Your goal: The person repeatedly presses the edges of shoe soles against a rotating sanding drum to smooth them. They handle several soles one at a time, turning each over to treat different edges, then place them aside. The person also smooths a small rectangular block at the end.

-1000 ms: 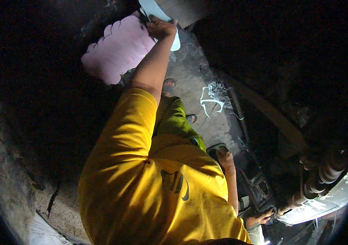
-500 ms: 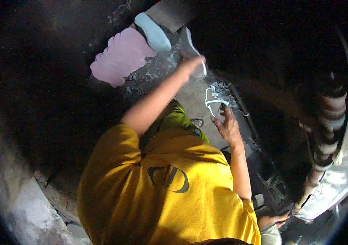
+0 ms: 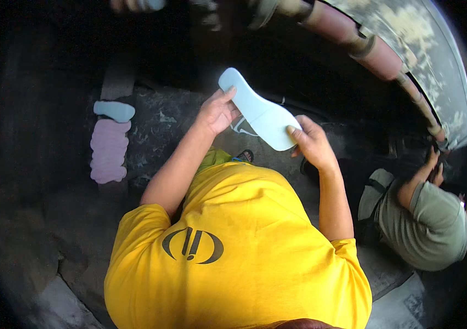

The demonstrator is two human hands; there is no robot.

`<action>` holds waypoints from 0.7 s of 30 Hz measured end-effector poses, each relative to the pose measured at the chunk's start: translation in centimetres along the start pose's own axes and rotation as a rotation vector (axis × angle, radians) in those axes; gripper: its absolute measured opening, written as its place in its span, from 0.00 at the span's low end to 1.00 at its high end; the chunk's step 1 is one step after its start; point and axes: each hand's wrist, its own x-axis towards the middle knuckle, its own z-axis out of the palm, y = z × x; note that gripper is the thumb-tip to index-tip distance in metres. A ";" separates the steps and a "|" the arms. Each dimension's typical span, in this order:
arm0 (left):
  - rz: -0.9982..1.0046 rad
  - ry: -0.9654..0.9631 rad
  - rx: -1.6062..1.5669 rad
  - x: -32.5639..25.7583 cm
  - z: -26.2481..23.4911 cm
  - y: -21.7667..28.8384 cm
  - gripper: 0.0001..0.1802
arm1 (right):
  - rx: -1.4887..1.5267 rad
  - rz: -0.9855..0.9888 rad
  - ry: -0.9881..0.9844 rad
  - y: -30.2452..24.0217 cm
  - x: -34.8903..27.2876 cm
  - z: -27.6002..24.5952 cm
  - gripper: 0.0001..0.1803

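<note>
Shows a dark printed emblem (image 3: pixel 192 245) on the front of the yellow shirt (image 3: pixel 277 263), left of the shirt's middle: curved arcs around slanted strokes and a dot. Contains no legible wording.

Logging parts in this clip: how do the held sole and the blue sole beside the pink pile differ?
The held sole is between the left grip and right grip; the blue sole lies beside the pink pile. The held sole looks paler; the blue sole, duller. Both have rounded ends.
</note>
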 end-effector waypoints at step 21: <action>-0.239 -0.368 -0.236 20.4 25.5 -7.6 0.21 | -0.387 -0.289 0.843 -8.0 -0.7 -17.7 0.19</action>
